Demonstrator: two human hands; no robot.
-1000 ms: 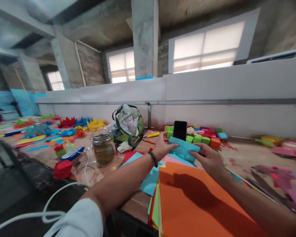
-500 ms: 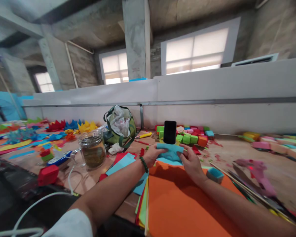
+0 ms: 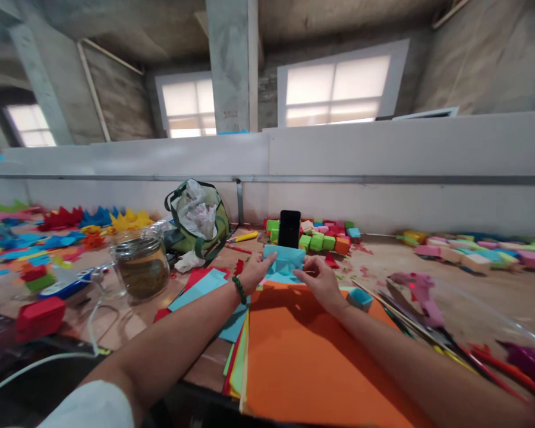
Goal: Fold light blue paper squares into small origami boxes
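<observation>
A light blue folded piece of paper (image 3: pixel 285 257) stands tilted up above the far end of an orange sheet stack (image 3: pixel 312 351), with crease lines across it. My left hand (image 3: pixel 255 272) grips its left edge between thumb and fingers, a dark green beaded bracelet on the wrist. At the right edge, my right hand (image 3: pixel 321 280) has its thumb and forefinger curled in at the paper's lower right corner. Just right of that wrist sits a small blue paper cube (image 3: pixel 359 299). Blue sheets (image 3: pixel 200 289) lie left of the stack.
A phone (image 3: pixel 289 229) stands upright behind the paper, before a pile of colored paper cubes (image 3: pixel 323 241). To the left are a lidded glass jar (image 3: pixel 141 267), a green bag (image 3: pixel 198 220) and a red box (image 3: pixel 40 318). A pink glue gun (image 3: pixel 421 291) lies right, near scissors and sticks.
The view has turned to the right, so everything sits further left. The blue paper now shows a flatter, creased face, and my right fingers have shifted down along its edge.
</observation>
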